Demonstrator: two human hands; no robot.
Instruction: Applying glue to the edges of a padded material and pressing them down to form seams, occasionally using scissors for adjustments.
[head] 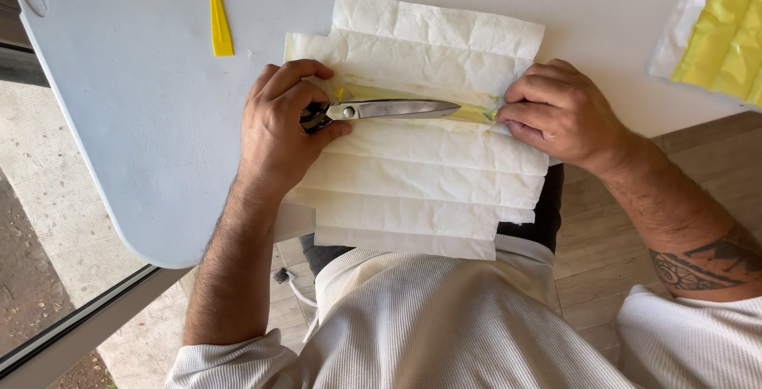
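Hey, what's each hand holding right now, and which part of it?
The left hand grips the scissors by their dark handles, blades shut. The right hand presses its fingertips on the right end of the pleated white paper.

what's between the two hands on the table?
In the head view, the closed blades of the scissors span from the left hand toward the right hand, lying along a yellow strip on the pleated white paper.

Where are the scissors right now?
In the head view, the scissors lie centre-table across the pleated white paper, handles gripped by the left hand, closed blades pointing toward the right hand pressing the paper's edge.
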